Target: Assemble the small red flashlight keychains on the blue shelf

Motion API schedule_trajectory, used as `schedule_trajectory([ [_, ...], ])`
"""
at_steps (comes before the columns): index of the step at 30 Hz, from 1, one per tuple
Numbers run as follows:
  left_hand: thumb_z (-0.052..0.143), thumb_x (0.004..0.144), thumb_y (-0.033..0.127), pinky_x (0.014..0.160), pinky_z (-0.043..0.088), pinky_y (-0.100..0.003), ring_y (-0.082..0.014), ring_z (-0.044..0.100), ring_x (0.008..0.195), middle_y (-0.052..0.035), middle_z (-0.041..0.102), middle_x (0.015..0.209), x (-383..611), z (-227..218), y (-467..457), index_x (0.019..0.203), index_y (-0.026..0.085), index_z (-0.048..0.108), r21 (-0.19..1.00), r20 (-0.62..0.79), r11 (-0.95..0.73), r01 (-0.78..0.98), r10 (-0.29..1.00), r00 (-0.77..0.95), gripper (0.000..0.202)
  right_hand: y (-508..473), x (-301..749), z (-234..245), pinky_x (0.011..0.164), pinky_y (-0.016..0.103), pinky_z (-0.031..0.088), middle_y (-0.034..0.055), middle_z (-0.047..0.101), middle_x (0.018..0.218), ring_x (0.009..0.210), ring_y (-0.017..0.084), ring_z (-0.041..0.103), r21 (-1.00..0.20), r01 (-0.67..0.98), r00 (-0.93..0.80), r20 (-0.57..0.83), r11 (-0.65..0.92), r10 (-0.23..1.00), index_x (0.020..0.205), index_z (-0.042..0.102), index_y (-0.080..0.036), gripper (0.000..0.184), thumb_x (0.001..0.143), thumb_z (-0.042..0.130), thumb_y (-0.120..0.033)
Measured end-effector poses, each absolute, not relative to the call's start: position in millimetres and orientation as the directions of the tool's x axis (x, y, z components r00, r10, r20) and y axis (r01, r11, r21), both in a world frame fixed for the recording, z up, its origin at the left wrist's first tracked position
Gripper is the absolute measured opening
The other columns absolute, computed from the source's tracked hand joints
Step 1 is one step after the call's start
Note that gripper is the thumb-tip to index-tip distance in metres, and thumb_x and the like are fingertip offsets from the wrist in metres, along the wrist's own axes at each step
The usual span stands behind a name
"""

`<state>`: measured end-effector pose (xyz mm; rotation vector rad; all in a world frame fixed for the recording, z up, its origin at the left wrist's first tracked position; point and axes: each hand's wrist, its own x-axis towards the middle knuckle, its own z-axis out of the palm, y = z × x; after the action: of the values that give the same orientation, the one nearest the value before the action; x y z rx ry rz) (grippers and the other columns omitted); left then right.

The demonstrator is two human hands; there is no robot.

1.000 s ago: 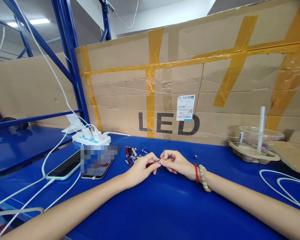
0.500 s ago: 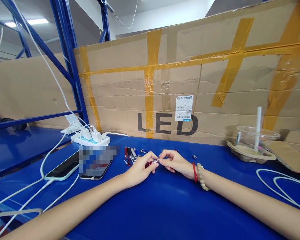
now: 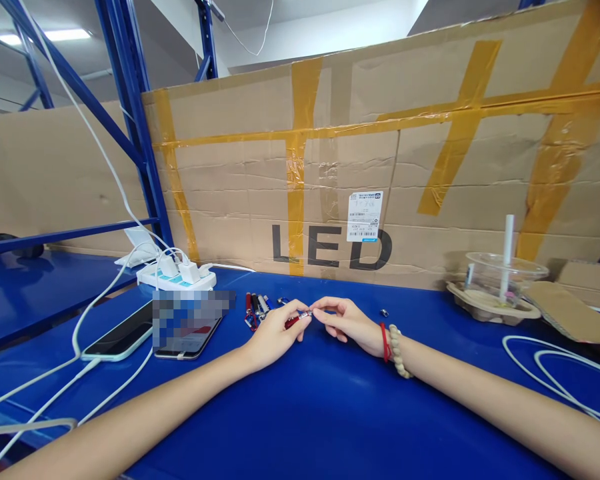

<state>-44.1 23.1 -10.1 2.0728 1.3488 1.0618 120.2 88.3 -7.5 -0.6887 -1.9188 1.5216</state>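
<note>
My left hand (image 3: 276, 333) is closed round a small red metal tube with a silver end (image 3: 296, 319), which looks like a mini flashlight. The tube lies nearly level, its silver end towards the right. At that end the thumb and fingertips of my right hand (image 3: 346, 321) are pinched together; whatever tiny part they grip is hidden. Just behind my left hand lie several similar tubes (image 3: 256, 308) in red, black, silver and blue, some with clips. A small metal piece (image 3: 384, 313) lies to the right, behind my right wrist.
Two phones, one light-cased (image 3: 120, 337) and one dark (image 3: 193, 341), lie at left near a white power strip (image 3: 177, 280) with cables. A clear plastic cup (image 3: 503, 267) with a straw sits in a carton tray at right, by coiled white cable (image 3: 540, 363). A large cardboard box (image 3: 230, 200) stands behind.
The view has shifted slightly. The left fingers now cover more of the red tube, and the right fingertips stay at its silver end. The loose tubes and the small metal piece lie as before.
</note>
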Motion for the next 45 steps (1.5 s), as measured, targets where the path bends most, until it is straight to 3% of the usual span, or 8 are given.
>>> schedule_trajectory([
  [6, 0.038, 0.086, 0.038, 0.057, 0.034, -0.021, -0.0097, 0.046, 0.054, 0.0032, 0.052, 0.055, -44.6, -8.4, 24.1, 0.09, 0.014, 0.054, 0.736, 0.339, -0.403, 0.543, 0.915, 0.219, 0.028, 87.9, 119.9, -6.7, 0.033, 0.017, 0.024, -0.0068, 0.045, 0.045, 0.035, 0.003, 0.033, -0.981, 0.031, -0.679, 0.121, 0.193, 0.724, 0.095, 0.06, -0.013, 0.045, 0.067, 0.063, -0.047],
  [25, 0.036, 0.087, 0.035, 0.057, 0.033, -0.02, -0.009, 0.044, 0.057, 0.0034, 0.052, 0.06, -46.9, -8.8, 23.3, 0.092, 0.016, 0.054, 0.733, 0.331, -0.421, 0.535, 0.907, 0.261, 0.027, 89.4, 119.7, -7.5, 0.033, 0.015, 0.024, -0.0078, 0.044, 0.041, 0.03, 0.001, 0.031, -0.968, 0.092, -0.699, 0.103, 0.232, 0.708, 0.08, 0.055, -0.013, 0.04, 0.069, 0.059, -0.05],
  [32, 0.036, 0.087, 0.033, 0.056, 0.032, -0.02, -0.0088, 0.044, 0.055, 0.0039, 0.051, 0.056, -45.5, -8.3, 23.0, 0.087, 0.015, 0.054, 0.729, 0.334, -0.415, 0.544, 0.91, 0.247, 0.025, 92.6, 118.5, -10.9, 0.031, 0.013, 0.03, -0.0049, 0.051, 0.058, 0.04, 0.002, 0.039, -0.984, 0.012, -0.66, 0.127, 0.18, 0.74, 0.091, 0.057, -0.014, 0.042, 0.064, 0.067, -0.044],
  [42, 0.035, 0.086, 0.033, 0.06, 0.032, -0.021, -0.0093, 0.041, 0.055, 0.0047, 0.044, 0.052, -43.3, -10.3, 25.9, 0.084, 0.013, 0.053, 0.808, 0.298, -0.37, 0.458, 0.928, 0.223, 0.028, 95.3, 120.0, -15.3, 0.03, 0.012, 0.027, -0.005, 0.05, 0.048, 0.038, 0.002, 0.038, -0.976, 0.022, -0.63, 0.154, 0.216, 0.761, 0.091, 0.064, -0.013, 0.04, 0.06, 0.073, -0.036],
  [45, 0.035, 0.085, 0.034, 0.061, 0.031, -0.022, -0.0095, 0.041, 0.055, 0.0048, 0.043, 0.052, -44.0, -12.3, 27.9, 0.084, 0.013, 0.053, 0.806, 0.297, -0.377, 0.457, 0.924, 0.239, 0.028, 93.6, 119.3, -15.4, 0.028, 0.012, 0.029, -0.0009, 0.057, 0.062, 0.041, 0.002, 0.043, -0.972, -0.004, -0.624, 0.186, 0.235, 0.759, 0.085, 0.064, -0.012, 0.036, 0.058, 0.074, -0.034],
])
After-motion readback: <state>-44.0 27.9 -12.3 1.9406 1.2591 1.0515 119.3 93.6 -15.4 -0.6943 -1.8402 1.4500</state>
